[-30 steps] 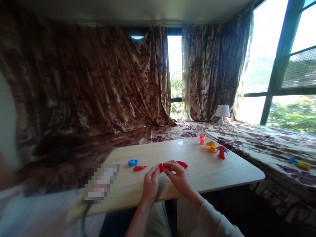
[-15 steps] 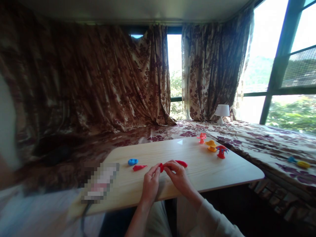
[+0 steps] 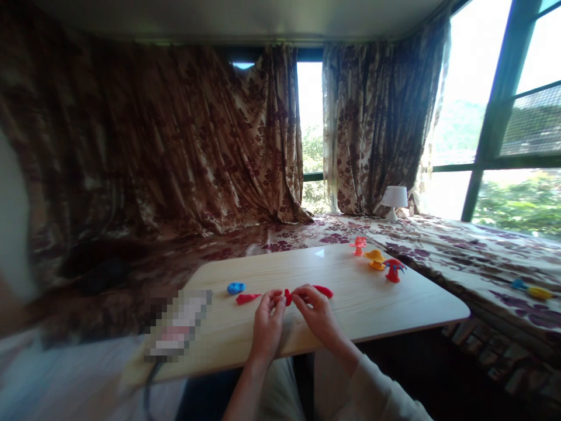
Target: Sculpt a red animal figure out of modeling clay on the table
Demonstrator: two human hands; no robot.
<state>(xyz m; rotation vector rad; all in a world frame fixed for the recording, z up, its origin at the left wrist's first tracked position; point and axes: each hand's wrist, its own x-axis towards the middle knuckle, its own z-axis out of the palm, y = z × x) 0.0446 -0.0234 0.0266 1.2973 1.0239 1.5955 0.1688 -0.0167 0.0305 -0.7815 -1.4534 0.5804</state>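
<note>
Between the two hands (image 3: 268, 321) (image 3: 319, 313) sits a small red piece (image 3: 288, 297).

The table (image 3: 403, 307) is passable front right, figures (image 3: 376, 262) blocking behind

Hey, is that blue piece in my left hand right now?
No, the blue piece lies on the wooden table, off to the left of the left hand and apart from it.

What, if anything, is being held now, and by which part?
A small red piece, apparently pinched at its right edge by the right hand; whether the left hand also grips it cannot be told.
</note>
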